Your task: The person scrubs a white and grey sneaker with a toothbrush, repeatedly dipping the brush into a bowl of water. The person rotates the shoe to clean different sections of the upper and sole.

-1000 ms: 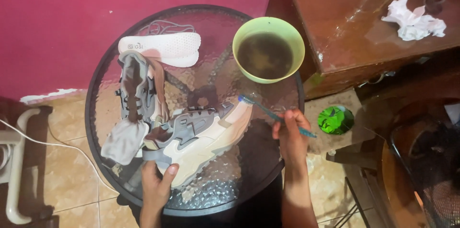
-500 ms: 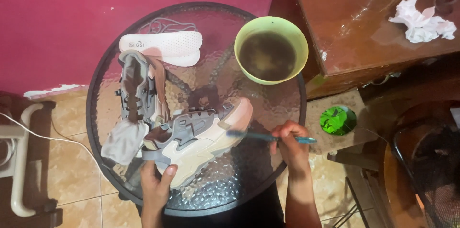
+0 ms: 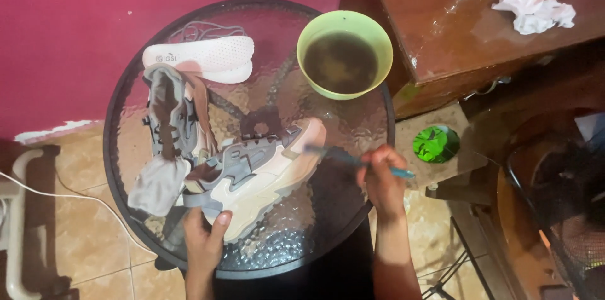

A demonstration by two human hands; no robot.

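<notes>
Grey-and-cream sneaker (image 3: pixel 252 177) lying on its side at the centre of the round glass desk (image 3: pixel 353 117), toe toward the green bowl (image 3: pixel 345 54) of dark water near the far edge. Left hand (image 3: pixel 203 240) clamped on the heel at the near edge. Right hand (image 3: pixel 381 183) closed around a blue toothbrush (image 3: pixel 359 161), bristles at the toe. Probably light, soft upper, stiff sole; wet, likely slippery, best held by heel or sole.
</notes>
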